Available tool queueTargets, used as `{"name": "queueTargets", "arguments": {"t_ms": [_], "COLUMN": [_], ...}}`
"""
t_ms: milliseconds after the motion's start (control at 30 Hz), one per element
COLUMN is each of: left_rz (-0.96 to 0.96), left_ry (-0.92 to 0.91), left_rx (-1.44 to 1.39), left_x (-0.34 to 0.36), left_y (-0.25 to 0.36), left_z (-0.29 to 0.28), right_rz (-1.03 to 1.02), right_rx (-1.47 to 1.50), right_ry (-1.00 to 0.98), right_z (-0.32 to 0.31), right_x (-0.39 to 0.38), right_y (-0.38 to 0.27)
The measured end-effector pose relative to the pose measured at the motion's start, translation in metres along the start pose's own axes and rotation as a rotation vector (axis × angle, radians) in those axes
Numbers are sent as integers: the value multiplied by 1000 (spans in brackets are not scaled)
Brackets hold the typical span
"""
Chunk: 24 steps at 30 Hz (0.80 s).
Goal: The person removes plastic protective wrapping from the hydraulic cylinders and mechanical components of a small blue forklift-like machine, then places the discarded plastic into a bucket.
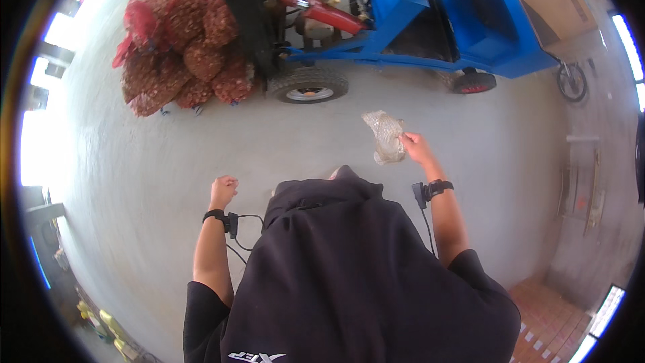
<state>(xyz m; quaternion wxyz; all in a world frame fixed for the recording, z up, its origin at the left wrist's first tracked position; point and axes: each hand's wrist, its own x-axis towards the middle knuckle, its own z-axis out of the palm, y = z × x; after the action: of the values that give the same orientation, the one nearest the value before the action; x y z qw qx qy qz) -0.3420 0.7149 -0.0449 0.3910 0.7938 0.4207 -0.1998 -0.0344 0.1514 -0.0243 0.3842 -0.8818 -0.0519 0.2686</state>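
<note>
My right hand (414, 147) pinches a crumpled, translucent piece of textured plastic (383, 134), which hangs above the grey concrete floor (336, 148). My left hand (224, 189) is off to the lower left, its fingers curled, with nothing visible in them. Each wrist wears a black band with a small device (420, 195) and a cable. My dark shirt fills the lower middle of the view.
Red mesh sacks of small brown bulbs (185, 54) are piled at upper left. Beside them stands a blue wheeled machine (497, 47) with a red cylinder and tires. A cardboard panel (551, 0) is at upper right, reddish-brown stacked material (537, 312) at lower right.
</note>
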Motion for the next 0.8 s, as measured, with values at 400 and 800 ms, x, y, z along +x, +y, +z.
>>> {"name": "queueTargets", "arguments": {"t_ms": [400, 800], "left_rz": [50, 538], "left_ry": [277, 539], "left_rx": [-145, -177], "left_x": [-80, -92], "left_y": [-198, -124], "left_z": [-68, -124], "right_rz": [-81, -519], "right_rx": [202, -148], "right_ry": [-272, -679], "right_z": [155, 364], "right_x": [-21, -87], "right_y": [-252, -462]}}
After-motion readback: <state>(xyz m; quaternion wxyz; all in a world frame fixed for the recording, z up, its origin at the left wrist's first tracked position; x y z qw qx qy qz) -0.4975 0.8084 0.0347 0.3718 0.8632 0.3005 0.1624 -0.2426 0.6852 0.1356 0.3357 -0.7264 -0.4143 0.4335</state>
